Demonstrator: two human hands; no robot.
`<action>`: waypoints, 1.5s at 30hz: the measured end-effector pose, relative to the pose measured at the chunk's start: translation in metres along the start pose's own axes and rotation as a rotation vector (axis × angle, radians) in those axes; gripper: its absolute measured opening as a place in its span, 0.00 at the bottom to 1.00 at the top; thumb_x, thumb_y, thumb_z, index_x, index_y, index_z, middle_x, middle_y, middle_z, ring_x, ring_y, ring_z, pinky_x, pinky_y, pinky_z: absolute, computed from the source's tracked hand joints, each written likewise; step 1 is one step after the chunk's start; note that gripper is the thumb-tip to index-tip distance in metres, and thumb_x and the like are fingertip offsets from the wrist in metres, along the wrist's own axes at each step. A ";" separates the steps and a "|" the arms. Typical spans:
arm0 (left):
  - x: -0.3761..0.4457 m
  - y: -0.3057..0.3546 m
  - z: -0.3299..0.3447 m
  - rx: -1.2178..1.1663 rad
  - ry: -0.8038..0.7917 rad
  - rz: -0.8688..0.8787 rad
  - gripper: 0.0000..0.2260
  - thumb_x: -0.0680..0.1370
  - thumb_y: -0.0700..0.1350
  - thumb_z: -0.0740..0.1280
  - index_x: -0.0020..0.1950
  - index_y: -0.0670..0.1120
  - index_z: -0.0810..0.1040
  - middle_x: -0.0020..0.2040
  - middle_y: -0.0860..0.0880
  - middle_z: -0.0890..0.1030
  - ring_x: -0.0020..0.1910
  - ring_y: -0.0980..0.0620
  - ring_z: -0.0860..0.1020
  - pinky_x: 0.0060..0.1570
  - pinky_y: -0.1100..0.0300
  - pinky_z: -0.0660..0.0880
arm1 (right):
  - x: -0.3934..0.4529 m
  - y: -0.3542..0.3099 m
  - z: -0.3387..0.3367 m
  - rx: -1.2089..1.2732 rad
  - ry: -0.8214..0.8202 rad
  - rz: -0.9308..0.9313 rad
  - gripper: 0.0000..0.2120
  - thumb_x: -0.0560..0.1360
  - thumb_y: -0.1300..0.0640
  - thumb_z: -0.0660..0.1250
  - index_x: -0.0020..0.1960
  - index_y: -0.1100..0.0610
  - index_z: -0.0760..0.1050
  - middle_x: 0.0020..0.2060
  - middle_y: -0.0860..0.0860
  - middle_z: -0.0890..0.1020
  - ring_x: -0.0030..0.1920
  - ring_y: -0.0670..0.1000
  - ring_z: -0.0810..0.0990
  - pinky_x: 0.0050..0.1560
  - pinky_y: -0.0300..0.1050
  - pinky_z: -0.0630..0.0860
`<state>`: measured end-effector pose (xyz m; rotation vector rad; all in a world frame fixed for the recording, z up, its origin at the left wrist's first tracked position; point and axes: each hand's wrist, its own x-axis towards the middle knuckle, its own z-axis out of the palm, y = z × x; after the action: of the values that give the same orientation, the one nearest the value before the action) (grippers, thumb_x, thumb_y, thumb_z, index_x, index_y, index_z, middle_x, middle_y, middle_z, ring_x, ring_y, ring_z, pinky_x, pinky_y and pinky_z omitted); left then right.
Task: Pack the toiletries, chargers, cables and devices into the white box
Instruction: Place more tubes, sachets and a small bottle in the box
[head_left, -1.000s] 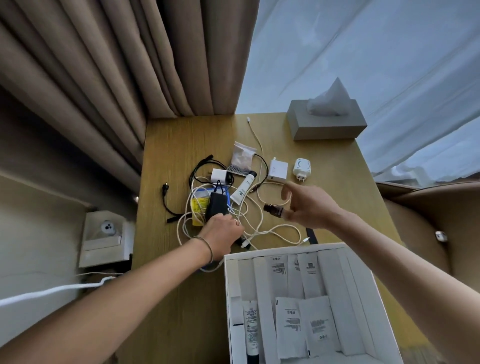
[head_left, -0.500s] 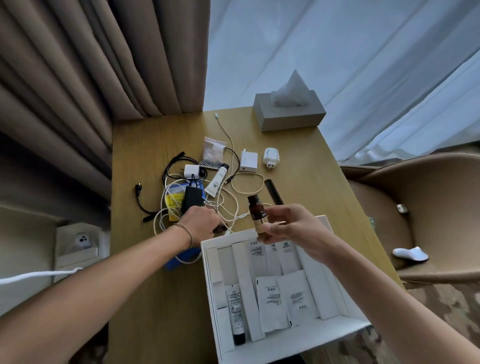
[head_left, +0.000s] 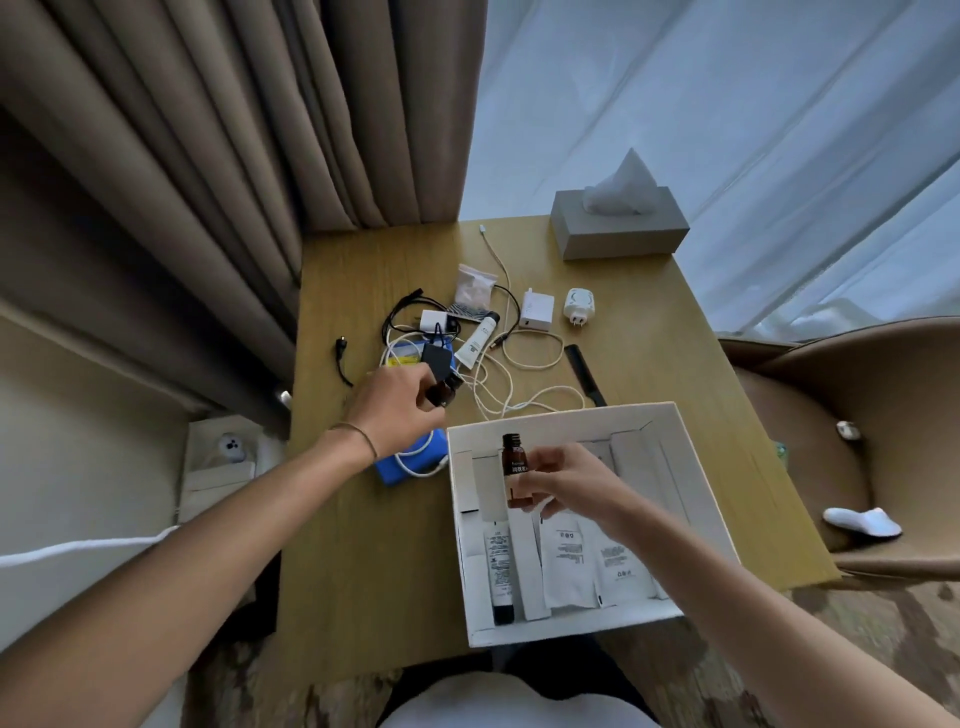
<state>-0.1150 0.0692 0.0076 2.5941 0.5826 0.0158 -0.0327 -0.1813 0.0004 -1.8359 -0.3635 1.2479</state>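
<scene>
Step in hand: I judge that the small toiletry bottles are going into the white box (head_left: 696, 483), one in each hand.
Right hand (head_left: 571, 480): its fingers are curled around a brown bottle (head_left: 514, 470) with a black cap, held upright over the far part of the box.
Left hand (head_left: 397, 410): it pinches a second dark bottle (head_left: 444, 391) above the pile of cables (head_left: 519, 387) on the wooden table (head_left: 363, 519), to the left of the box.
Box content: a tube with black cap (head_left: 500, 571) lies in a left slot, and white sachets (head_left: 569, 561) lie in the middle, among the white dividers.
Advice for the right hand: lower the bottle into a free slot between the dividers and lay it flat, so it cannot fall over; release only when it rests.
Advice for the left hand: lift straight up first, because a white cable could catch on the bottle and be dragged along.
Left on the table: white chargers (head_left: 535, 309), a tube (head_left: 478, 343), a black comb (head_left: 584, 374), a blue device (head_left: 408, 465) under a cable.
</scene>
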 end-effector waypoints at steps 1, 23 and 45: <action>-0.007 0.000 -0.005 -0.034 0.032 -0.021 0.07 0.71 0.51 0.73 0.46 0.52 0.80 0.37 0.55 0.81 0.37 0.53 0.79 0.35 0.58 0.77 | 0.003 0.003 0.005 -0.026 0.017 0.010 0.08 0.75 0.56 0.74 0.52 0.58 0.81 0.41 0.53 0.88 0.40 0.49 0.85 0.41 0.40 0.81; -0.104 0.029 -0.017 -0.669 0.100 -0.430 0.07 0.73 0.48 0.75 0.49 0.50 0.82 0.42 0.51 0.85 0.42 0.52 0.84 0.37 0.61 0.80 | 0.064 0.026 0.072 -0.836 0.343 -0.045 0.08 0.78 0.49 0.69 0.51 0.54 0.80 0.41 0.49 0.81 0.41 0.51 0.80 0.39 0.45 0.77; -0.075 0.110 0.054 -0.101 -0.080 -0.296 0.16 0.72 0.46 0.71 0.51 0.52 0.65 0.38 0.53 0.76 0.31 0.58 0.72 0.24 0.67 0.60 | 0.033 0.035 -0.030 0.004 0.093 0.102 0.13 0.78 0.69 0.63 0.61 0.62 0.78 0.44 0.62 0.86 0.35 0.53 0.82 0.33 0.40 0.80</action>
<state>-0.1333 -0.0730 0.0167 2.3758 0.9051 -0.1504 0.0007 -0.1951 -0.0432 -1.9221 -0.2183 1.2257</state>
